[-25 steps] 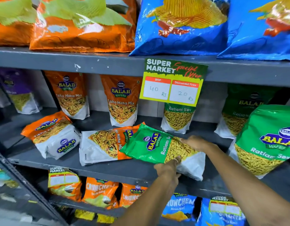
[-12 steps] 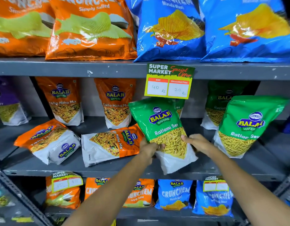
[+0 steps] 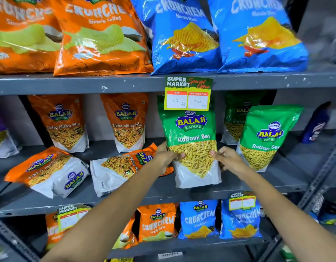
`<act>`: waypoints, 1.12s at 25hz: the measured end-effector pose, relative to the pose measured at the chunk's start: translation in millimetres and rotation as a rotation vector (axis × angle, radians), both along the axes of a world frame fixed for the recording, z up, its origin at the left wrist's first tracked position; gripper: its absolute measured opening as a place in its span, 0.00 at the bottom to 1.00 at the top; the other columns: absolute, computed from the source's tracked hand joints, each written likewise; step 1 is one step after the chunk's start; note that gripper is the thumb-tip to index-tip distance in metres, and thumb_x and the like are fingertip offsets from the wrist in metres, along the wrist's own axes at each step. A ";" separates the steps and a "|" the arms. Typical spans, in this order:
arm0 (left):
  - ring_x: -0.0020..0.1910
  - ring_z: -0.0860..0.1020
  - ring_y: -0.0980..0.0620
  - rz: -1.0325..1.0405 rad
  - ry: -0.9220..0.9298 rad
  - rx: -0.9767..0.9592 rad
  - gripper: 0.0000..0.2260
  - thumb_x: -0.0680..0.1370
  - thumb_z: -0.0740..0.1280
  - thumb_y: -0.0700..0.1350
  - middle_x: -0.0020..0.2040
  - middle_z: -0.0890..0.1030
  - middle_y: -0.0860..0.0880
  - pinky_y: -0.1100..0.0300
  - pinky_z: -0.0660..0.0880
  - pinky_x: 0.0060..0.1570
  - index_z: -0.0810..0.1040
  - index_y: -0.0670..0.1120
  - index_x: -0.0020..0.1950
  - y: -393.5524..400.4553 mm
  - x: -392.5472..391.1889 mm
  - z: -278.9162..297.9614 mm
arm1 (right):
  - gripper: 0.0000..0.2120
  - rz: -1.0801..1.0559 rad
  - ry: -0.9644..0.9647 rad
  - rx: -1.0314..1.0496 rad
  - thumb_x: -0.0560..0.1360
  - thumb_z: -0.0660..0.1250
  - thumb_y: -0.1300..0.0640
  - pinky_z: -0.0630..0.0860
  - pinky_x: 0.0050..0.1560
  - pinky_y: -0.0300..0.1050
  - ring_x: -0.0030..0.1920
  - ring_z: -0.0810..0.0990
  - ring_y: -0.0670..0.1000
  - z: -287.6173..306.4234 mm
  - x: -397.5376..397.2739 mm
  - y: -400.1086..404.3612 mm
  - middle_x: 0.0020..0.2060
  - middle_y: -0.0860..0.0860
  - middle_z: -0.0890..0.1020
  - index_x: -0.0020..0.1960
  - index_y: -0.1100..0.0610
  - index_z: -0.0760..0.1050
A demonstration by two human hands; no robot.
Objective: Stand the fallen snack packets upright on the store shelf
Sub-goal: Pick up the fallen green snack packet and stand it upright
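Ratlami Sev packet (image 3: pixel 190 146), the green one, is upright on the middle shelf (image 3: pixel 276 178), its top edge tucked behind the yellow price tag (image 3: pixel 188 93). My left hand (image 3: pixel 166 157) clamps its left edge and my right hand (image 3: pixel 226 157) its right edge, fingers (image 3: pixel 214 154) curled over the front film, so both hands are closed on it. Largest worry: the pouch looks top-heavy and soft (loose sev settles low, but the film buckles), so letting go too soon could tip it forward off the shelf lip. Left of the tag, two orange Tikha Mitha Mix packets (image 3: pixel 123 167) lie flat; the nearer one sits just under my left wrist, and dragging my arm back could shove it over the edge. Right of the tag, another green packet (image 3: pixel 265 137) leans close by, and a bump might topple it. Smallest: the tag itself could snag the pouch's top.
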State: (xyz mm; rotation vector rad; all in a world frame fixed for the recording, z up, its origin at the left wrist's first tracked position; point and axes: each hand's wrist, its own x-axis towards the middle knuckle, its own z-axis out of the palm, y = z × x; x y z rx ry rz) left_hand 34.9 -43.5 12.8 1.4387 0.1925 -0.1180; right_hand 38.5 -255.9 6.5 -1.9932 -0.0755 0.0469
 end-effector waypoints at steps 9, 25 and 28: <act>0.43 0.77 0.51 0.116 0.017 0.062 0.26 0.71 0.59 0.21 0.51 0.77 0.45 0.67 0.78 0.26 0.72 0.44 0.63 -30.2 38.1 -26.0 | 0.15 0.036 0.079 0.056 0.77 0.61 0.59 0.73 0.47 0.51 0.56 0.76 0.61 -33.1 41.2 -9.0 0.54 0.67 0.77 0.59 0.69 0.69; 0.58 0.74 0.44 0.184 -0.032 0.058 0.32 0.67 0.57 0.18 0.57 0.77 0.40 0.52 0.77 0.48 0.67 0.39 0.68 -41.4 78.6 -59.6 | 0.14 -0.229 -0.100 0.042 0.74 0.65 0.59 0.74 0.55 0.54 0.53 0.78 0.60 -83.4 76.5 -5.6 0.52 0.62 0.80 0.57 0.64 0.70; 0.53 0.76 0.48 0.205 -0.061 0.055 0.27 0.68 0.54 0.20 0.48 0.79 0.47 0.63 0.77 0.32 0.73 0.40 0.61 -18.2 81.6 -55.5 | 0.13 -0.472 -0.327 0.025 0.71 0.67 0.63 0.70 0.45 0.49 0.47 0.75 0.59 -76.4 60.3 9.7 0.45 0.59 0.76 0.53 0.64 0.69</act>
